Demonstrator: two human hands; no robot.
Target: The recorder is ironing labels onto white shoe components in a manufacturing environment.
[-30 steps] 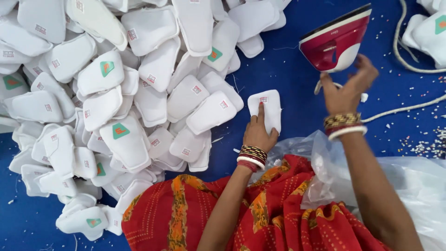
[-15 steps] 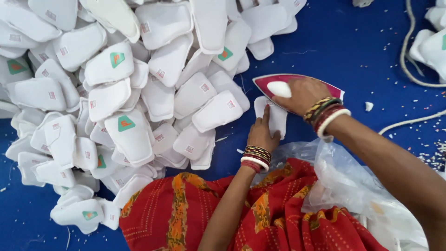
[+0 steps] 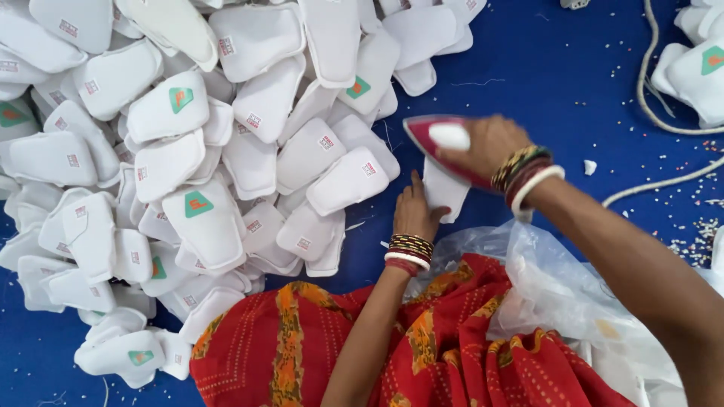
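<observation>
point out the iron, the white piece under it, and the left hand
iron point(image 3: 445, 139): head view, on its red-and-white top.
white piece point(image 3: 445, 197): head view, on the part showing below the iron.
left hand point(image 3: 415, 211): head view, back of hand.

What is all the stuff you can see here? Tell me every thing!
padded pieces: too many to count, white, some with green or small red patches, heaped on the left and top.
single padded piece: one, white, flat on the cloth under the iron.
iron: one, red and white, pressed on the single piece.
floor cloth: one, blue, under everything.
cord: white, looping at the right edge.
more padded pieces: a few, white, top right corner.
plastic bag: one, clear, on the lap.
red garment: one, red with orange print, bottom centre.
left hand: holds down the single piece.
right hand: grips the iron.
</observation>
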